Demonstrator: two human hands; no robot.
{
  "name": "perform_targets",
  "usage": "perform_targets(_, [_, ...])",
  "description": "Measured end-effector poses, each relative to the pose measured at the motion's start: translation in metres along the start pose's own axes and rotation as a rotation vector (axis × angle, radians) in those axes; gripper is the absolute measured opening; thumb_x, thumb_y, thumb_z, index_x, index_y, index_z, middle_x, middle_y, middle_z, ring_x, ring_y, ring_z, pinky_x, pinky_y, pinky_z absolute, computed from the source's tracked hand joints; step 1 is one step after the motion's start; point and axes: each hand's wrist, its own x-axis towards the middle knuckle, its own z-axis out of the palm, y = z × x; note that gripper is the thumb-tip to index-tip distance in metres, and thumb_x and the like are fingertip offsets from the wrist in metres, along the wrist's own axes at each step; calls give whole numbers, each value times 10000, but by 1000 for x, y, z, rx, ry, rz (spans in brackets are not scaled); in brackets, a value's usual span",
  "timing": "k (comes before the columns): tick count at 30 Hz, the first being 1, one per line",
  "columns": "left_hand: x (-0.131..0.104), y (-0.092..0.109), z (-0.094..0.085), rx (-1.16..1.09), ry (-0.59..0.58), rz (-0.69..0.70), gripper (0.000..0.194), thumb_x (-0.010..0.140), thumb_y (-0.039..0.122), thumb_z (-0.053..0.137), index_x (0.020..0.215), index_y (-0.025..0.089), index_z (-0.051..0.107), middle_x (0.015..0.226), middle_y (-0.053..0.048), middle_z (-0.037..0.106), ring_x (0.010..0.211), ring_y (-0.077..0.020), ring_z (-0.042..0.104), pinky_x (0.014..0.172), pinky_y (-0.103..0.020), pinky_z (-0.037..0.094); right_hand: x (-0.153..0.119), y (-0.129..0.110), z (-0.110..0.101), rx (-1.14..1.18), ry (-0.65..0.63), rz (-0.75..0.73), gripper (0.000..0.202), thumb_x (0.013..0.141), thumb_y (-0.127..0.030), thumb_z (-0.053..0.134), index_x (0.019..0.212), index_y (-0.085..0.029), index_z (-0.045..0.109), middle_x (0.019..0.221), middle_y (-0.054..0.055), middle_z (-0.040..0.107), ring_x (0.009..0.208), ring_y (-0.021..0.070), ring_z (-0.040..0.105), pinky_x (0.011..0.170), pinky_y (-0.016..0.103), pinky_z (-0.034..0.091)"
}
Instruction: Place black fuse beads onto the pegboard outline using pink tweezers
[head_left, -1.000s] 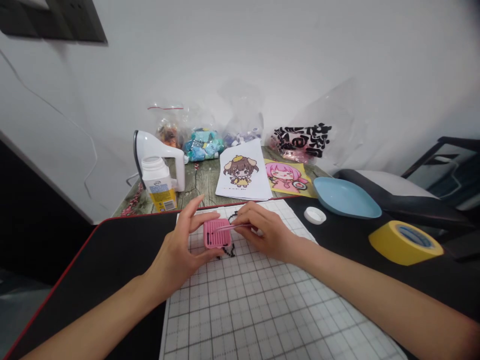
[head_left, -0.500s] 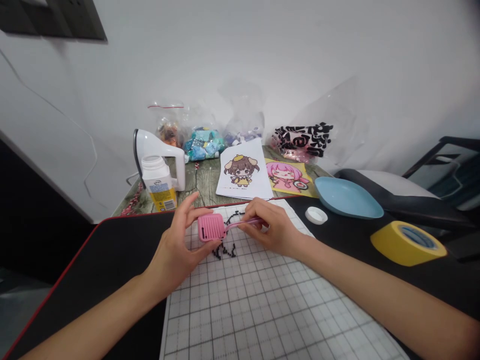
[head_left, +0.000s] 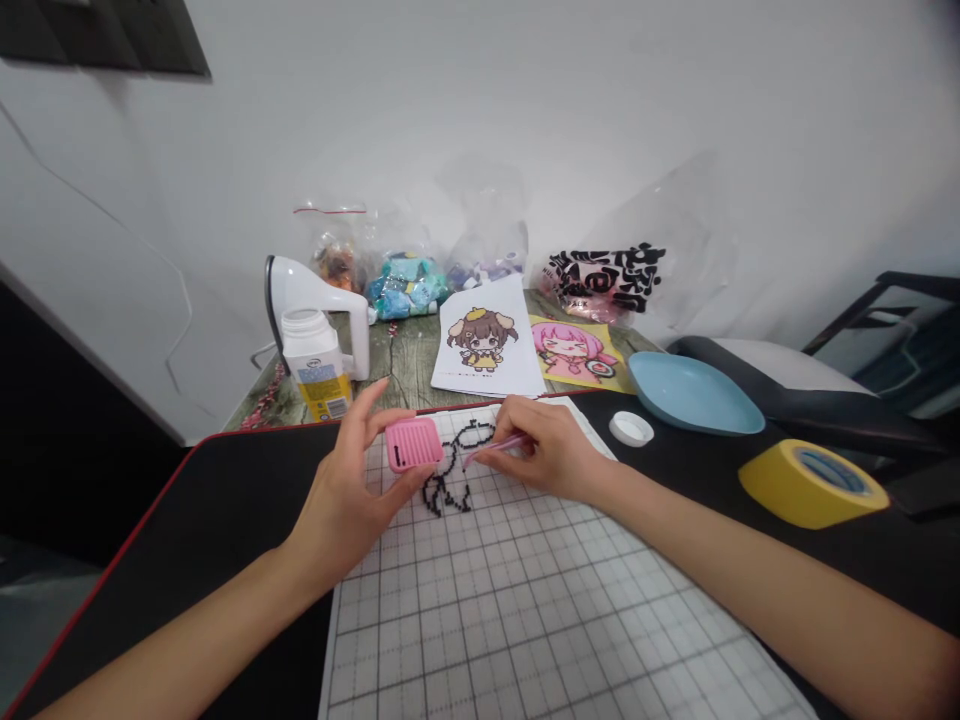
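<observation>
My left hand (head_left: 360,480) holds a small pink ridged tray (head_left: 414,445) between thumb and fingers, with a few black beads in its lower left part. Pinched in my right hand (head_left: 536,445) is a pair of pink tweezers (head_left: 499,448), its tip pointing down and left over the white gridded pegboard (head_left: 480,600). Something tiny and dark shows at the tweezer tip. Black beads (head_left: 450,460) form curved outlines on the upper part of the board, between the tray and my right hand.
Behind the board stand an open white bottle (head_left: 315,365), a white handled device (head_left: 360,335), character pictures (head_left: 484,350) and bead bags (head_left: 409,285). To the right lie a white cap (head_left: 631,429), a blue plate (head_left: 694,395) and yellow tape (head_left: 810,485).
The tweezer tip has moved from the tray's right edge to over the board. My left hand and the tray have shifted slightly left and up, uncovering more of the black bead outline.
</observation>
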Motion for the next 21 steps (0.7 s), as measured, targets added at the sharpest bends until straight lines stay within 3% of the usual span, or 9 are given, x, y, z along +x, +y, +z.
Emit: perform_targets(21, [-1, 1, 0, -40, -11, 0, 787, 818, 391, 687, 1446, 291, 224, 1251, -62, 632, 1153, -242, 606, 1024, -448, 437, -2, 0, 2, -85, -41, -12, 408, 800, -527, 669, 638, -190, 506, 614, -30, 538, 520, 76, 435, 509, 223, 273])
